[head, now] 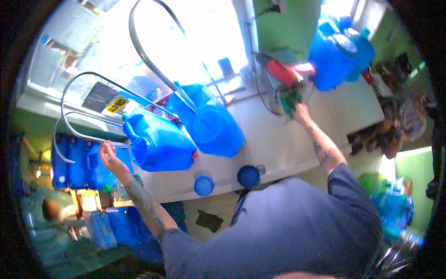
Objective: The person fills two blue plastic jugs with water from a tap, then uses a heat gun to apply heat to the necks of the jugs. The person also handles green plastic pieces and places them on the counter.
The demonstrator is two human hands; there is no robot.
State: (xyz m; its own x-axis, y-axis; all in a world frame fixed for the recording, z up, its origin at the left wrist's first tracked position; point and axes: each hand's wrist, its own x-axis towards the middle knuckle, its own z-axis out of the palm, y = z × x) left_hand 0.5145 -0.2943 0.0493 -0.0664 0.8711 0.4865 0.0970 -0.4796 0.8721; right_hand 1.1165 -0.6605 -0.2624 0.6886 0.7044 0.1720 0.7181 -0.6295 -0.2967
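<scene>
My left hand [109, 157] is raised at the left, its fingers on a grey flexible hose [66, 122] whose end enters the wide mouth of a blue plastic jug [163, 146] lying tilted on the counter. Beside it a second blue jug [216, 129] has another hose [141, 48] running into its opening. Far off to the right, my right hand [301, 112] reaches to a green object [290, 103], blurred, below a red cylindrical body [278, 71]. Whether its fingers close on the green object is hard to make out.
Two blue caps [204, 186] [248, 176] lie near the front edge of the white counter [264, 146]. Blue water jugs [332, 55] stand at the back right. More blue containers [69, 160] and another person [52, 216] are at the left. A bright window [209, 31] is behind.
</scene>
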